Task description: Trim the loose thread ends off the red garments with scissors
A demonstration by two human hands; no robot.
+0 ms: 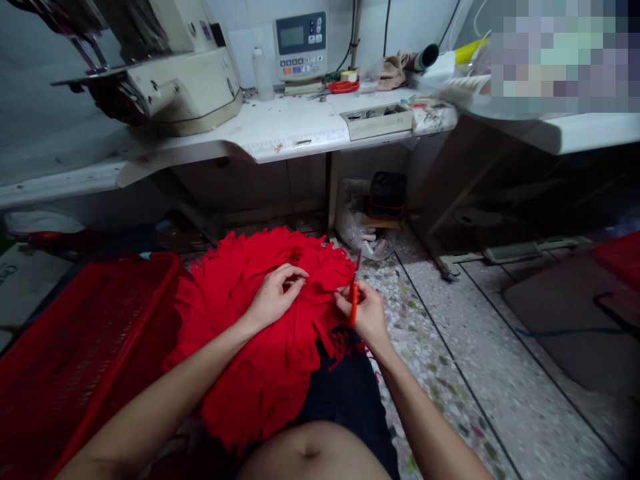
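A large heap of red fabric pieces (pixel 250 360) with frayed, fringe-like edges lies across my lap. Over the middle of it, my left hand (pixel 277 293) is closed, thumb and forefinger pinched at a bit of the red fabric. My right hand (pixel 367 310), at the heap's right edge, holds scissors (pixel 354 303) with orange handles. Their dark blades point away from me, upward in the view. The right thumb and fingers come close to the fabric's edge; whether they touch it I cannot tell.
On my left stands a red plastic basket (pixel 150 293). Ahead is a white worktable (pixel 295 137) with a sewing machine (pixel 200 87), a control panel (pixel 301 47), red-handled snips (pixel 344 87) and a small tray (pixel 377 121). A plastic bag (pixel 353 213) sits on the speckled floor beneath.
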